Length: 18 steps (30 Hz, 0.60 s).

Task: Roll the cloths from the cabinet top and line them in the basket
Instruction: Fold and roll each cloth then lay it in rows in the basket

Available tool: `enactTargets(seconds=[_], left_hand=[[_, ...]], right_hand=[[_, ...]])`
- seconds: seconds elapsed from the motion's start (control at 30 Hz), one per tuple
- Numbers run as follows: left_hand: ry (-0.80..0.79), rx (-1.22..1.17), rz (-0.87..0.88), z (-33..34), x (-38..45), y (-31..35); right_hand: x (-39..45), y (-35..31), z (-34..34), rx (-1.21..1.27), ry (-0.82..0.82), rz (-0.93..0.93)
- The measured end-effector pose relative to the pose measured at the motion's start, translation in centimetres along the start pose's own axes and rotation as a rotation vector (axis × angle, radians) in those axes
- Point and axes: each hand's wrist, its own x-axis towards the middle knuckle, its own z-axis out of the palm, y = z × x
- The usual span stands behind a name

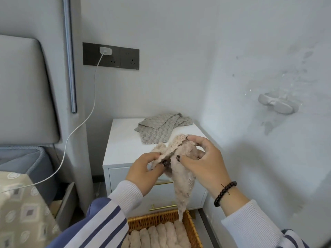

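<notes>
Beige cloth (180, 169) held in air above the basket (192, 228) — my left hand (145, 171) and right hand (202, 161) both pinch its top hem. Plush, limp, light; will sag, so hold edges. Grey cloths (161, 129) wait at the cabinet (121, 144) top's back right corner

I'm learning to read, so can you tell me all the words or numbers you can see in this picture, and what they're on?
There is nothing here you can read.
Socket panel: a tiny pale mark sits under each socket, too small and blurred to read.
White charger: no print shows.
Beige cloth, grey cloths, basket, cabinet: no words or labels.
</notes>
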Motion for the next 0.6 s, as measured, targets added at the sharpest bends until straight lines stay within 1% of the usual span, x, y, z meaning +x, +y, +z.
enactTargets(seconds=[0.1,0.17,0.23,0.33,0.4,0.47,0.57,0.6], left_hand=[[0.072,-0.112,0.022,-1.0,0.1,0.9],[0.123,-0.229,0.014,-1.8,0.3,1.5],[0.166,-0.388,-0.017,-2.4,0.4,1.9],[0.192,-0.503,-0.102,-2.7,0.5,2.2],[0.179,-0.494,-0.118,-2.7,0.2,2.1],[0.145,-0.423,-0.129,-2.6,0.1,2.1],[0.138,-0.367,-0.134,-2.8,0.2,1.6],[0.148,-0.35,-0.13,-3.0,0.3,1.6]], right_hand=[[0.3,0.6,-1.5,-0.139,0.019,-0.029],[0.5,0.6,-2.4,-0.167,0.009,-0.049],[0.8,0.5,-3.1,-0.13,-0.012,-0.03],[1.2,0.4,-3.5,-0.003,-0.014,0.026],[1.4,0.3,-3.2,0.049,-0.01,0.058],[1.5,0.4,-2.9,0.01,-0.068,0.065],[1.6,0.9,-2.3,-0.228,-0.226,0.054],[1.7,1.2,-2.2,-0.327,-0.245,0.039]])
